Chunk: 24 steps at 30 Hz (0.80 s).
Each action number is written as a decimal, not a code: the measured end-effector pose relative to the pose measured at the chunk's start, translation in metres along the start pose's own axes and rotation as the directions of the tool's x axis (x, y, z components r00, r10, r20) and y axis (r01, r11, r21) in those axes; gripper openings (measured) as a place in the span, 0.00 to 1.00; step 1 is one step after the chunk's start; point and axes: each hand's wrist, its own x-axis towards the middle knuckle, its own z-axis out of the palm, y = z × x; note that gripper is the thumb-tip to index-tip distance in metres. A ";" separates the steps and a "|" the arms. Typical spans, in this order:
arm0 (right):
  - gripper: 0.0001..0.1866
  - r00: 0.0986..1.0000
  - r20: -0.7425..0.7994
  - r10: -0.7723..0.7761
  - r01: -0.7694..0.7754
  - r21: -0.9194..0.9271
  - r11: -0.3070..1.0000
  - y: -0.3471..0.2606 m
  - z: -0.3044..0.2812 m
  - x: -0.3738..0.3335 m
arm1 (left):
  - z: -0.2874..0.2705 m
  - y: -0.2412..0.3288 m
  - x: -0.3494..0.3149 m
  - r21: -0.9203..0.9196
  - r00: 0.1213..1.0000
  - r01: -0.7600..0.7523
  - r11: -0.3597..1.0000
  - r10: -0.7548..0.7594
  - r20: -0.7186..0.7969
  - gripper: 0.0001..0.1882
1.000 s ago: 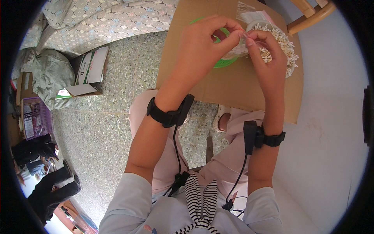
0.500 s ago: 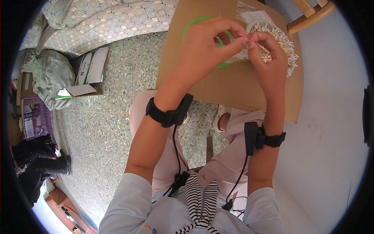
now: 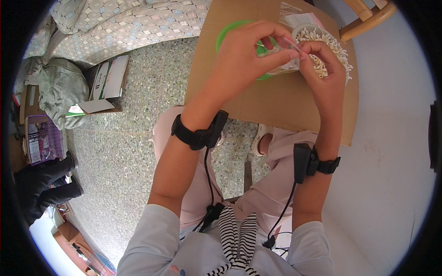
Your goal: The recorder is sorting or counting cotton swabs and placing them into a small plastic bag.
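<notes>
Over the cardboard-topped table, my left hand pinches a small clear plastic bag with a pinkish edge. At the same edge, the thumb and forefinger of my right hand are closed on the bag too. Beneath my left hand is a bright green round container, mostly covered by that hand. A pale round bowl heaped with white-tipped cotton swabs stands behind and beside my right hand. What the bag holds, if anything, cannot be made out.
More clear plastic bags lie at the far end of the cardboard. A wooden chair part stands at the far right beside the white wall. On the floor at left are an opened carton and a person's dark-clad legs.
My right hand has shifted slightly right and nearer, while my left hand has hardly moved. Both still pinch the bag. At the lower left, the other person's legs have changed position.
</notes>
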 end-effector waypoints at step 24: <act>0.04 0.999 0.016 0.033 -0.033 0.027 0.999 -0.006 -0.012 -0.001 | -0.007 0.002 0.002 -0.049 1.000 -0.028 0.998 0.028 0.000 0.09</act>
